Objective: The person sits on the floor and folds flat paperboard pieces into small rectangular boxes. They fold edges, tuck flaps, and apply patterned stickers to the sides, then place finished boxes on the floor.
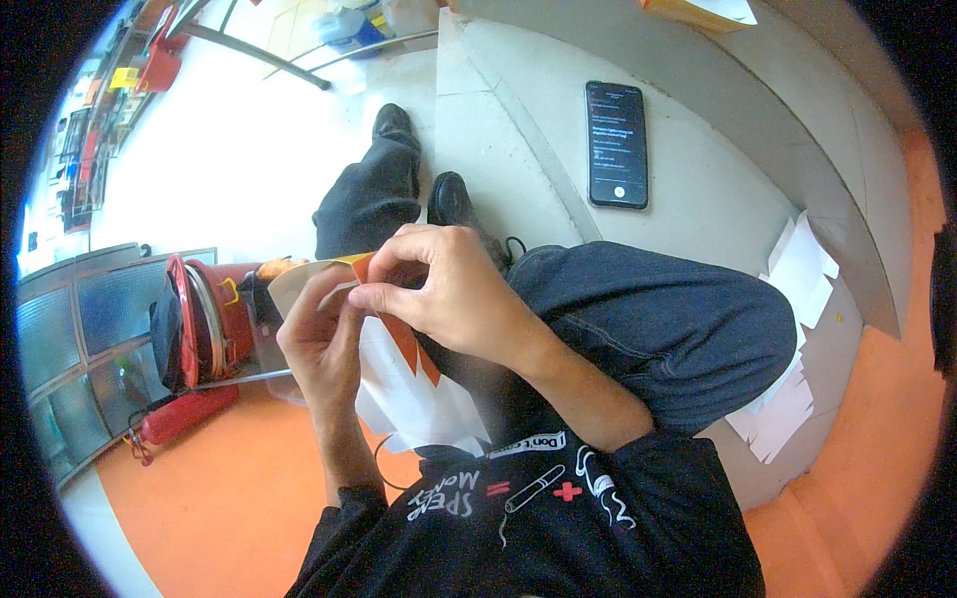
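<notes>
In front of my lap both hands are together at a piece of folded paper. My right hand [439,289] pinches the upper edge of an orange paper strip [404,344] between thumb and fingers; its lower end is cut into points. My left hand [324,329] curls around the same paper from the left, thumb and fingers closed on it. White paper [414,399] with a jagged edge hangs below the fingers over my lap. A cream-coloured part [297,284] of paper shows behind the left fingers. The fingers partly hide how the layers join.
A black phone [617,145] with a lit screen lies on the grey ledge ahead. White paper pieces with cut edges [802,267] rest right of my knee. At left are a red round container [224,324], a fire extinguisher [189,414] and glass panels [75,349].
</notes>
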